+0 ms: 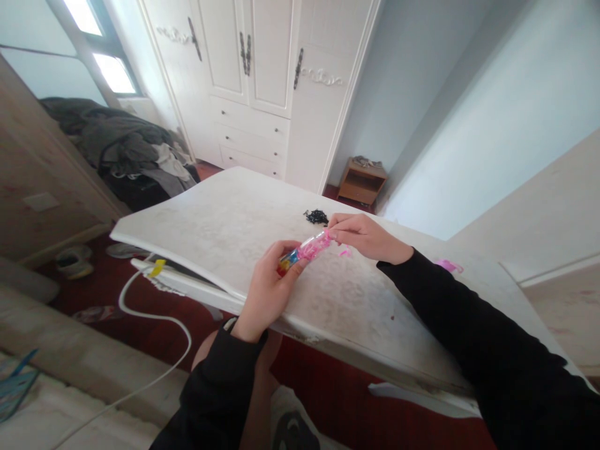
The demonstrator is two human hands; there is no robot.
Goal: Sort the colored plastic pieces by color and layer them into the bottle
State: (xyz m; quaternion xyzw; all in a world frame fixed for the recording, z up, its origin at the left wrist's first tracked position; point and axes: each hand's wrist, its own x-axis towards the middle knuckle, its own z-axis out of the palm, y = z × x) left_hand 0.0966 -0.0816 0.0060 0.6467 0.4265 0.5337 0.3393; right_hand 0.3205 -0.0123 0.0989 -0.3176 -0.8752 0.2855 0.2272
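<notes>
My left hand (pixel 272 281) is wrapped around the lower part of a clear tube (pixel 307 247), tilted up to the right above the table. Small pink bands fill the upper section of the tube; blue, yellow and red show lower down, partly behind my fingers. At the tube's upper end my right hand (pixel 360 236) is closed in a pinch, with a bit of pink band at the fingertips. A loose pink piece (pixel 345 252) lies on the table below my right hand. Just beyond the hands sits a small pile of black bands (pixel 317 217).
The white table (pixel 220 219) has a worn, stained top. A pink item (pixel 449 265) lies on it beyond my right forearm. A white cable (pixel 154 317) hangs at the left edge. Behind stand a white wardrobe (pixel 253 125), a small wooden cabinet (pixel 360 182) and heaped dark clothes (pixel 112 140).
</notes>
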